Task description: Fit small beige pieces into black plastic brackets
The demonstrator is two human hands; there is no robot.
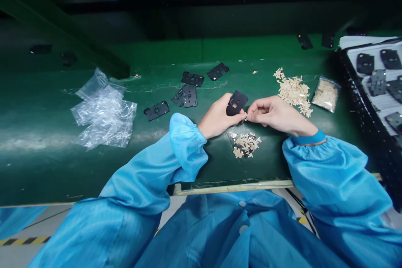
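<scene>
Sleeves, left hand, right hand together

plastic bags left of plates; loose pieces right — tray beyond

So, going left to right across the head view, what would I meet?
Crumpled clear plastic bags, a black plate, the left hand, the held black plate, the right hand, a heap of beige pieces, a small bag of beige pieces, a black tray.
</scene>
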